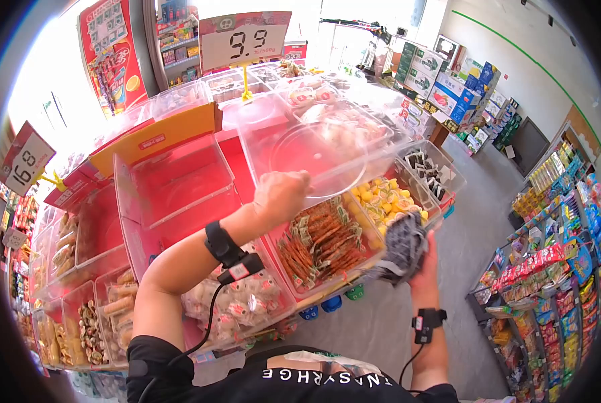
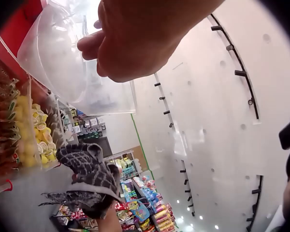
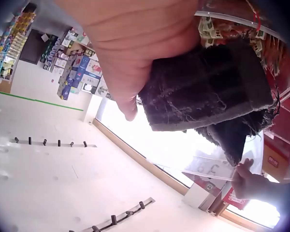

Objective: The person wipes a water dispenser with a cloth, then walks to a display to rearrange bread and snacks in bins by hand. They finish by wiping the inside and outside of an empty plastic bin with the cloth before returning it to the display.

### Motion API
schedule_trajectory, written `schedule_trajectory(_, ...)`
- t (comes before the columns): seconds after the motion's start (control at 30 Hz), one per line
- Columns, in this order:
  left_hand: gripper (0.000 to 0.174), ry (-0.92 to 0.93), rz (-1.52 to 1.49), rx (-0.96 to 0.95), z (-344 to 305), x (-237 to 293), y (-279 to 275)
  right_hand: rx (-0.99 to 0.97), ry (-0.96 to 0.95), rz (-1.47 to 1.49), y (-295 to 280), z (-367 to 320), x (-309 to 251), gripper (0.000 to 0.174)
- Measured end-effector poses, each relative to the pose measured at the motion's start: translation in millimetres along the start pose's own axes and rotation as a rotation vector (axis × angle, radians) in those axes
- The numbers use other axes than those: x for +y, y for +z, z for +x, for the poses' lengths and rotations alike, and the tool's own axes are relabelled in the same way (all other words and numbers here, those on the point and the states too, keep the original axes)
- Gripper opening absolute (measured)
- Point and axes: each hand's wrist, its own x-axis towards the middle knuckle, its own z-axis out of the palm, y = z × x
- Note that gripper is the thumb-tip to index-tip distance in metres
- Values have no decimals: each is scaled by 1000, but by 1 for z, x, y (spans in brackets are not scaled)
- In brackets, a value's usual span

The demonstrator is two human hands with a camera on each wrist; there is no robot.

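My left hand (image 1: 280, 196) pinches the near edge of a clear plastic lid (image 1: 256, 144), which is tilted up over the red-lined display bins. In the left wrist view, the fingers (image 2: 92, 46) lie against the clear sheet. A dark grey checked rag (image 1: 406, 240) with frayed edges is bunched in my right hand (image 1: 426, 269), out past the front right edge of the display. The right wrist view shows the rag (image 3: 208, 87) folded against the palm and thumb. Below the lid are a bin of red-brown packaged snack sticks (image 1: 324, 242) and yellow-wrapped snacks (image 1: 384, 201).
Price signs reading 9.9 (image 1: 245, 41) and 16.8 (image 1: 26, 161) stand over the display. A bin of white-wrapped snacks (image 1: 236, 299) sits nearest my body. Snack shelves (image 1: 555, 282) line the right side across a grey aisle floor (image 1: 475, 201). Stacked cartons (image 1: 441, 87) stand at the back.
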Motion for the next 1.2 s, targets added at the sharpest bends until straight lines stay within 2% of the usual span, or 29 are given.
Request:
schedule_trajectory(0.1,12,260,92,37,-23,61,3,-183,66,-18,16,-1,8,63)
schedule_trajectory(0.17,10,484,175,48,-38,96,26,-92,-153,-119,53,-18,9,65)
schedule_trajectory(0.2,12,548,202,62,-42,113,36,-85,-85,-13,49,-24,4,53)
schedule_trajectory(0.3,14,636,239,115,-55,162,71,245,-166,-28,7,-34,-15,35)
schedule_trajectory(0.33,18,633,179,74,-58,175,82,383,-200,-67,0,-47,-26,20)
schedule_trajectory(0.43,23,573,-146,-177,-77,223,105,616,-355,-201,-48,-79,-63,16)
schedule_trajectory(0.47,35,576,-366,-377,-85,237,97,651,-420,-246,-55,-97,-78,12)
schedule_trajectory(0.53,52,831,-446,-162,-89,255,69,663,-563,-360,-76,-138,-106,11)
schedule_trajectory(0.57,63,900,-431,62,-84,261,51,670,-629,-422,-86,-160,-119,11)
schedule_trajectory(0.63,76,871,-287,439,-61,267,18,730,-662,-521,-104,-206,-141,14)
schedule_trajectory(0.7,88,678,-339,480,-36,270,13,790,-733,-590,-113,-248,-154,16)
schedule_trajectory(0.73,90,623,-411,385,-26,272,19,798,-733,-606,-119,-266,-158,17)
schedule_trajectory(0.83,88,544,-647,-98,-7,284,61,822,-706,-666,-131,-313,-168,19)
schedule_trajectory(0.87,85,678,-694,-106,-10,300,66,832,-690,-691,-132,-325,-170,20)
schedule_trajectory(0.97,80,697,-1119,-648,-33,334,59,856,-659,-737,-137,-355,-171,23)
schedule_trajectory(1.0,74,757,-1263,-700,-28,338,74,864,-653,-747,-139,-362,-170,24)
schedule_trajectory(1.03,74,714,-1294,-738,-30,341,78,854,-640,-732,-142,-368,-167,25)
schedule_trajectory(1.1,76,627,-1356,-814,-41,348,84,837,-618,-705,-148,-380,-161,26)
schedule_trajectory(1.13,84,607,-1415,-761,-48,353,88,873,-623,-670,-151,-384,-157,30)
schedule_trajectory(1.2,86,573,-1526,-785,-56,359,101,944,-630,-601,-156,-391,-149,40)
